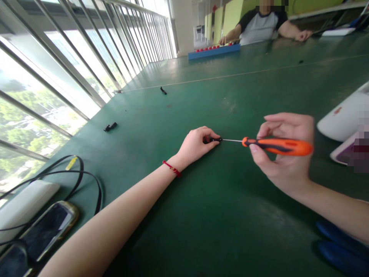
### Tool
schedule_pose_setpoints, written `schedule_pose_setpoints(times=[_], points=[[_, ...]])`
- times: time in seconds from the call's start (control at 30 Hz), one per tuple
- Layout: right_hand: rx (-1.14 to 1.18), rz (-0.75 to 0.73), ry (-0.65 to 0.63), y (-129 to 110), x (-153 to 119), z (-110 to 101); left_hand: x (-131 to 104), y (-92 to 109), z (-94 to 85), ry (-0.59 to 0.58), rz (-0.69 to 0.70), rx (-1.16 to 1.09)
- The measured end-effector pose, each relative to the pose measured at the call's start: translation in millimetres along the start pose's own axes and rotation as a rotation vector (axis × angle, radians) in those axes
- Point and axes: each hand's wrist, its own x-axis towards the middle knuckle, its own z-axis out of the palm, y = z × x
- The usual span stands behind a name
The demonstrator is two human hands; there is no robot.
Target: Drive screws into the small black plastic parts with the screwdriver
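Observation:
Pinched between the thumb and fingers of my left hand (198,143) is a small black part (215,139), held low over the green table; its exact kind is hard to make out. A screwdriver (281,146) with an orange and black handle lies level in my right hand (291,169). Its thin metal shaft points left, and the tip meets the right end of the black part. My right thumb presses the near side of the handle while the fingers curl behind it. A red cord bracelet circles my left wrist.
Two small black pieces (110,126) (163,90) lie on the green table (144,119). At lower left are a phone (43,234), a white box and black cables. White containers (346,111) stand at right, blue handles below them. Across sits a person near a blue rack (213,52). Railing runs along the left.

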Motion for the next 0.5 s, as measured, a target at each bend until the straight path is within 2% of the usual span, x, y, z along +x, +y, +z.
schedule_pose_setpoints(times=[0.1, 0.2, 0.4, 0.5], points=[[-0.09, 0.066, -0.088, -4, 0, -2, 0, 0, 0.0, -0.002, 0.005, -0.001], [-0.203, 0.065, -0.127, -11, -2, -3, 0, 0, 0.0, 0.0, 0.0, -0.002], [-0.036, 0.002, 0.019, -3, -1, 1, 0, 2, -0.6, -0.006, -0.008, -0.003], [0.025, 0.047, -0.017, -1, 0, 0, 0, 1, -0.8, -0.005, -0.005, 0.001]])
